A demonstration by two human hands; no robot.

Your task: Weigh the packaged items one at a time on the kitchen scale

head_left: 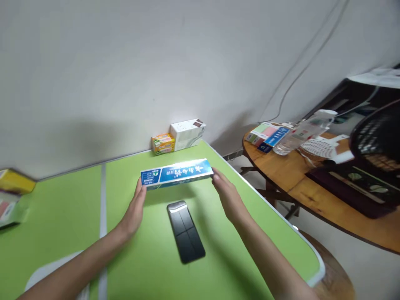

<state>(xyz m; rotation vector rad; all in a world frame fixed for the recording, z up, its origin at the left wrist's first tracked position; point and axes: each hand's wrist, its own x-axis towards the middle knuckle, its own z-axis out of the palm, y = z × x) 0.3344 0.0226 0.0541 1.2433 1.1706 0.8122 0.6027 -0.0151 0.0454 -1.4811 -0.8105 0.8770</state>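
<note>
Far left on the green table point(125, 271) there's a yellow box point(17, 181). Then the left hand point(133, 212), pressed against the left end of a long blue box point(176, 173), fingers fairly straight. The box is held up over the table, the small orange box point(163, 143) and white box point(188, 134) sitting behind it by the wall, and a black phone point(186, 231) lying below it, nearer the camera. The right hand point(228, 196) has the other end, so the grip's basically two hands a box-length apart. Off right, a wooden table point(296, 183) holds a clear bottle point(304, 132).
</note>
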